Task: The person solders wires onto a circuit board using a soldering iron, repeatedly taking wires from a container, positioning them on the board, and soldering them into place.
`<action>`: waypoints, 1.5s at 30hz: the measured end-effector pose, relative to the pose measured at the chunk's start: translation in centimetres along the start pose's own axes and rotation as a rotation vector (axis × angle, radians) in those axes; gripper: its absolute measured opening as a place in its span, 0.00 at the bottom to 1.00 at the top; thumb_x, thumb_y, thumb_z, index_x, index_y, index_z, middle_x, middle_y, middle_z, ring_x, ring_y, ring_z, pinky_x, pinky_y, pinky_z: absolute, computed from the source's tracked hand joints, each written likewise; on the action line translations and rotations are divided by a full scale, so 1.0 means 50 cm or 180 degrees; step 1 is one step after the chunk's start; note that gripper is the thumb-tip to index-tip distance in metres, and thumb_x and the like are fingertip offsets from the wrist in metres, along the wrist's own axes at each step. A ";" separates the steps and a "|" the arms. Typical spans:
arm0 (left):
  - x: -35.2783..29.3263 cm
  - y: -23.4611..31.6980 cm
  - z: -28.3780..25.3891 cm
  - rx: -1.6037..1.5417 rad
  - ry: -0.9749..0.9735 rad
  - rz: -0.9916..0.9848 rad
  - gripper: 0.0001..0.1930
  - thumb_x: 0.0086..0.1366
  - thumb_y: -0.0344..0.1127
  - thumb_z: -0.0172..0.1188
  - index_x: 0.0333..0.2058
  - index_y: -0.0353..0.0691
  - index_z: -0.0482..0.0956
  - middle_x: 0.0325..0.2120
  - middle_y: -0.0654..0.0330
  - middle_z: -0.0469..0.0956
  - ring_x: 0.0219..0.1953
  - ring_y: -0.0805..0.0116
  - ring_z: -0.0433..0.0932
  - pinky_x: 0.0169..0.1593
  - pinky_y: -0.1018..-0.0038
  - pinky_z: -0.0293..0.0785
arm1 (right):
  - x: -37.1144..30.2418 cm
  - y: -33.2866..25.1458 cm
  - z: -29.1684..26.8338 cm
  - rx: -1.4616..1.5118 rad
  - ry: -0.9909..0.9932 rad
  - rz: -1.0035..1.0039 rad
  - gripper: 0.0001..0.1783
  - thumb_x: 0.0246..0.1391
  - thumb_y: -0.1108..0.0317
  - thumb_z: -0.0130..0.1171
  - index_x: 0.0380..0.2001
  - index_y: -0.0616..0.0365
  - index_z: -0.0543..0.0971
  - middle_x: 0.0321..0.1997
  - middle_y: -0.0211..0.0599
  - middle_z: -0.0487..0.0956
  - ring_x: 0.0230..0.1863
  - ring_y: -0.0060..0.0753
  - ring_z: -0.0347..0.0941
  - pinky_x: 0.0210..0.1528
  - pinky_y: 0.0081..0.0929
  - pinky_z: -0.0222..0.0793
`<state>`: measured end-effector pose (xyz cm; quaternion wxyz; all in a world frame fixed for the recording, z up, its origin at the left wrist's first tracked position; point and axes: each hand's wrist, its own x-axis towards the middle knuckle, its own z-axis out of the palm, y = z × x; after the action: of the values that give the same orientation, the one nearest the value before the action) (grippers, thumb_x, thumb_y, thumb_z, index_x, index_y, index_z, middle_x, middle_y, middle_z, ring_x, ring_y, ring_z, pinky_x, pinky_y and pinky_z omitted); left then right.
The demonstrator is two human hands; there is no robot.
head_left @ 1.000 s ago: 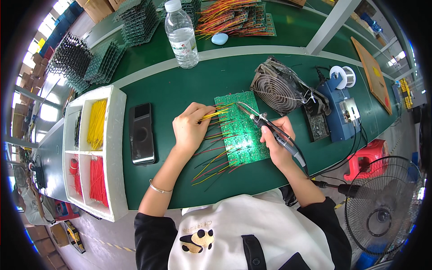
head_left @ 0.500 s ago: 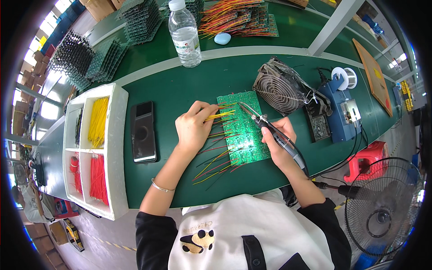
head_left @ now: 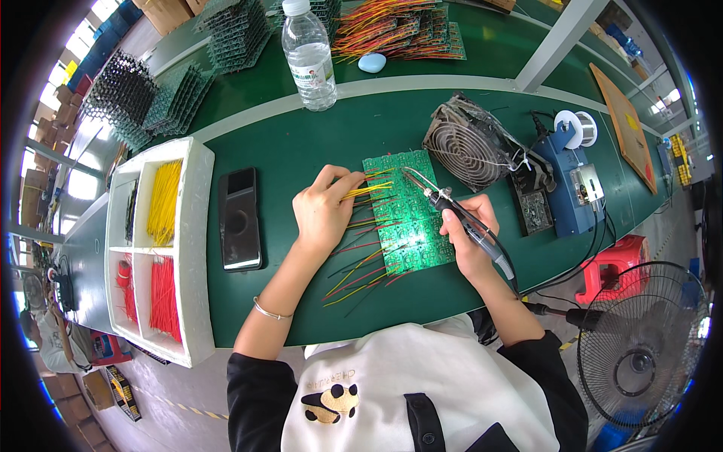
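Note:
A green circuit board panel (head_left: 413, 239) lies on the table in front of me. Red, yellow and black wires (head_left: 361, 275) stick out from its left side. My left hand (head_left: 325, 207) is at the panel's upper left, its fingers pinched on yellow wires (head_left: 369, 190). In my right hand (head_left: 471, 232) is a soldering iron (head_left: 461, 219), gripped like a pen. The iron's tip, beside a thin bent metal tube, is over the upper part of the panel; whether it touches the board I cannot tell.
A white foam tray (head_left: 197, 248) of cut wires and a black phone (head_left: 240, 218) lie left. Behind the panel stand a dusty fan (head_left: 467, 147) and a blue solder feeder (head_left: 561, 184). A water bottle (head_left: 309, 64) and board stacks (head_left: 233, 38) are at the back.
The soldering iron's tip has shifted slightly right, and my right hand has moved a little with it. My left hand has stayed nearly still at the wires.

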<state>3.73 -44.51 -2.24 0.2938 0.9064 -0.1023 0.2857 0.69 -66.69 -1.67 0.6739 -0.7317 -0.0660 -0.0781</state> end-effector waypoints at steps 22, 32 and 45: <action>0.005 -0.004 0.004 0.0046 0.0048 0.0052 0.06 0.49 0.28 0.61 0.28 0.46 0.80 0.26 0.69 0.74 0.19 0.70 0.74 0.22 0.76 0.69 | 0.001 -0.006 -0.002 -0.0041 -0.0047 0.0150 0.11 0.50 0.70 0.58 0.29 0.64 0.67 0.20 0.34 0.75 0.21 0.16 0.70 0.23 0.16 0.64; 0.007 0.000 0.002 -0.0196 0.0047 -0.0108 0.08 0.47 0.24 0.61 0.28 0.43 0.81 0.26 0.66 0.75 0.21 0.70 0.75 0.24 0.78 0.71 | 0.001 -0.006 -0.001 -0.0080 -0.0053 0.0126 0.11 0.50 0.71 0.58 0.29 0.63 0.67 0.20 0.34 0.75 0.21 0.15 0.69 0.23 0.14 0.64; 0.007 0.000 0.004 -0.0196 -0.0053 -0.0196 0.09 0.47 0.22 0.59 0.28 0.42 0.81 0.26 0.66 0.76 0.22 0.70 0.76 0.25 0.78 0.72 | 0.001 -0.001 -0.002 -0.0065 -0.0047 0.0093 0.11 0.50 0.70 0.58 0.29 0.64 0.67 0.19 0.33 0.75 0.21 0.15 0.69 0.23 0.14 0.63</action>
<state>4.09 -44.61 -2.19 0.3293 0.9020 -0.0856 0.2657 0.70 -66.77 -1.61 0.6670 -0.7400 -0.0595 -0.0636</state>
